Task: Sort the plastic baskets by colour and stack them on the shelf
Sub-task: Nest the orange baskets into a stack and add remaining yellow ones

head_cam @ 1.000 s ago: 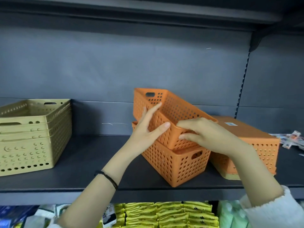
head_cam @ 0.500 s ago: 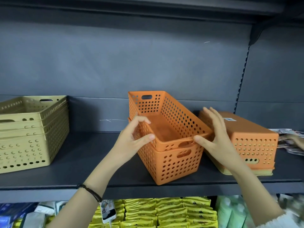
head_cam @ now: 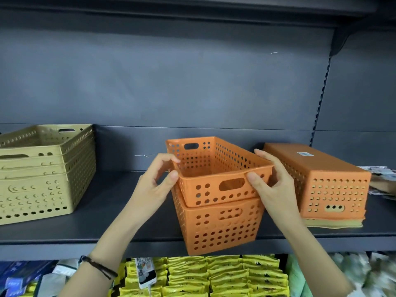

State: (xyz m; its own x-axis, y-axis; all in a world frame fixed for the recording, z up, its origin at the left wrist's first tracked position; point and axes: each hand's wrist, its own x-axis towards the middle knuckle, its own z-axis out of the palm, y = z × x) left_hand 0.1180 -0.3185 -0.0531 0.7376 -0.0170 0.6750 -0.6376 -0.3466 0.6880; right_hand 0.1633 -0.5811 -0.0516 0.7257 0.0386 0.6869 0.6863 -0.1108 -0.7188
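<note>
An upper orange basket [head_cam: 216,190] sits nested in a lower orange basket [head_cam: 218,228] at the front edge of the dark shelf [head_cam: 120,213]. My left hand [head_cam: 154,185] pinches the upper basket's near left corner. My right hand [head_cam: 272,183] grips its near right corner, thumb on the front wall. To the right, an upside-down orange basket [head_cam: 327,181] lies on top of a yellowish one [head_cam: 334,224], of which only the rim shows. A stack of tan baskets [head_cam: 42,172] stands at the far left.
The shelf's back panel and an upper shelf enclose the space. An upright post [head_cam: 319,108] runs down at the right. Some packets [head_cam: 381,176] lie at the far right of the shelf. Yellow packets [head_cam: 214,275] fill the shelf below.
The tilted upper orange basket has settled level into the lower one. Both hands have shifted to its near corners, and the stack now faces me more squarely.
</note>
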